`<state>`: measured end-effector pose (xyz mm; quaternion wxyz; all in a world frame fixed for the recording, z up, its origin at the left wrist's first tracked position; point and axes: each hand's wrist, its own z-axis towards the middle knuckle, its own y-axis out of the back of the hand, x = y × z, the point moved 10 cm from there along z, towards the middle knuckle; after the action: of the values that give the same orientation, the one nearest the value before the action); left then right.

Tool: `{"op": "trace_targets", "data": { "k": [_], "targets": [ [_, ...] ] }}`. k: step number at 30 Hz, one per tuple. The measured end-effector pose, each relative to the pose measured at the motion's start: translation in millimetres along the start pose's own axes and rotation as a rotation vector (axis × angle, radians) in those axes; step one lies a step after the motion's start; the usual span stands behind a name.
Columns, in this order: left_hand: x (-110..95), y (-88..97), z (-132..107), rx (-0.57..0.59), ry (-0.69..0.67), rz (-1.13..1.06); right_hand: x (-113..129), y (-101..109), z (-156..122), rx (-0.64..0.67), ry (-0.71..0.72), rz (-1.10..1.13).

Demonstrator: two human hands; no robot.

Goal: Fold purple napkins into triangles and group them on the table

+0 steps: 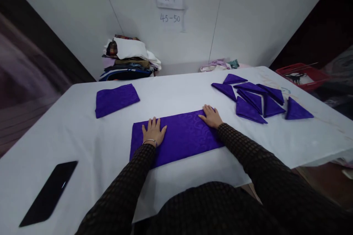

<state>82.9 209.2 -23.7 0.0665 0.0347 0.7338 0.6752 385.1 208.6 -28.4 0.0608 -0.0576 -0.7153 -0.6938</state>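
Note:
A purple cloth napkin [182, 136], folded into a long rectangle, lies flat on the white table [91, 143] in front of me. My left hand [153, 131] rests palm down on its left part, fingers spread, a bracelet at the wrist. Flat on the napkin's far right corner lies my right hand [211, 116], fingers stretched out. Neither hand grips anything.
Several purple napkins folded into triangles [259, 99] lie at the right. A folded purple stack [116, 99] sits at the left. A dark phone [49, 192] lies near the left front. A pile of cloths [128, 58] is by the wall, a red basket [303, 75] at far right.

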Motion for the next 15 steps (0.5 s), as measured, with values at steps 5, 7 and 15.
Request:
{"op": "trace_targets", "data": {
  "k": [5,7,15],
  "targets": [
    [0,0.6,1,0.001,-0.002,0.004,-47,4,0,0.023,-0.100,-0.034],
    [0,0.7,1,-0.001,-0.002,-0.001,-51,5,1,0.042,-0.104,-0.035],
    [-2,1.1,1,-0.019,-0.003,-0.003,68,15,-3,0.004,0.148,0.050]
  ]
}}
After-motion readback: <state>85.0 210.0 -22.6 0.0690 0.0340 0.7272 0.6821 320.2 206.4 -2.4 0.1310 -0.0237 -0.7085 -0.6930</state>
